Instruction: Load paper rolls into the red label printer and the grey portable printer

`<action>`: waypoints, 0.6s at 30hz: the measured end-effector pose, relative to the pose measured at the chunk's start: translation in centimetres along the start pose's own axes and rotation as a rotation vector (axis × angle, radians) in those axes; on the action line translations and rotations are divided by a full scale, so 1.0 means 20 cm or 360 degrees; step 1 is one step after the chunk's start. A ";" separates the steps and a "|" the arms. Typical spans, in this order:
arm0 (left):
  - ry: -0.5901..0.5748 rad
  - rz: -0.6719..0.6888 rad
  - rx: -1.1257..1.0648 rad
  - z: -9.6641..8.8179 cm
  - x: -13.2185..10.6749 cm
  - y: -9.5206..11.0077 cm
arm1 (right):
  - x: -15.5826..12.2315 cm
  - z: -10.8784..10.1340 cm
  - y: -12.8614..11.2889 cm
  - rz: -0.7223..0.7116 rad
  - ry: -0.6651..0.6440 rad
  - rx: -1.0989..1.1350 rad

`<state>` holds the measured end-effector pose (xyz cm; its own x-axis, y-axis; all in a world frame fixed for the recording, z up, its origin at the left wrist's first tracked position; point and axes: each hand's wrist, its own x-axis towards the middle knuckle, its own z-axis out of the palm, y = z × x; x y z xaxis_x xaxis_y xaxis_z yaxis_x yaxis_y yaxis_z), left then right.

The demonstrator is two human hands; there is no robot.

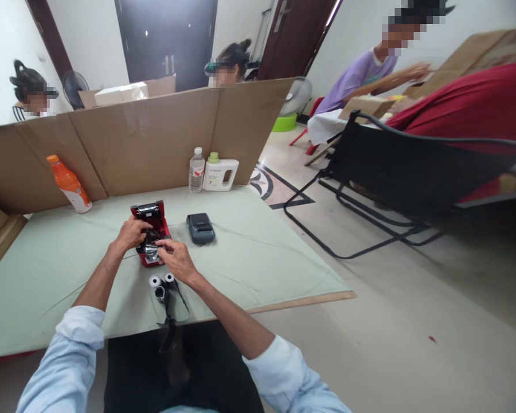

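Note:
A small red-and-black printer (pixel 148 259) stands on the table with its lid raised away from me. My left hand (pixel 132 232) is at its left side, fingers bent over the inside; what they hold is hidden. My right hand (pixel 176 257) is at the front right of the printer, its fingers pinched at a shiny dark film (pixel 153 253) that lies across the opening. Closer to me are two white paper rolls (pixel 155 281) and a roll of black ribbon (pixel 160 293), whose loose strip hangs over the table edge.
A dark handheld device (pixel 200 228) lies right of the printer. An orange bottle (pixel 70 184), a clear bottle (pixel 196 170) and a white jug (pixel 221 174) stand along the cardboard wall (pixel 155 135). A black folding chair (pixel 395 166) is at the right. Several people sit beyond.

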<state>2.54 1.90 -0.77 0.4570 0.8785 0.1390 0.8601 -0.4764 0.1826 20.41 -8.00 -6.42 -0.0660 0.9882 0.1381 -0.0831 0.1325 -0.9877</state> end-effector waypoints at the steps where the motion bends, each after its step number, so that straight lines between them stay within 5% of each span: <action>1: 0.0009 -0.0010 -0.0009 0.00 0.00 0.01 | 0.00 0.00 0.00 0.0003 -0.0001 0.0009; 9: 0.0352 -0.0259 -0.0172 0.05 -0.05 -0.02 | -0.02 -0.02 -0.02 -0.0042 0.0017 0.0041; 18: 0.0201 -0.0325 -0.0036 0.08 0.02 -0.03 | -0.03 -0.03 -0.02 -0.0035 -0.0015 -0.0143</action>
<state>2.60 2.47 -2.37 0.2412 0.9458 0.2176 0.9257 -0.2915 0.2410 21.16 -8.68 -6.23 -0.0744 0.9843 0.1600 0.0052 0.1608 -0.9870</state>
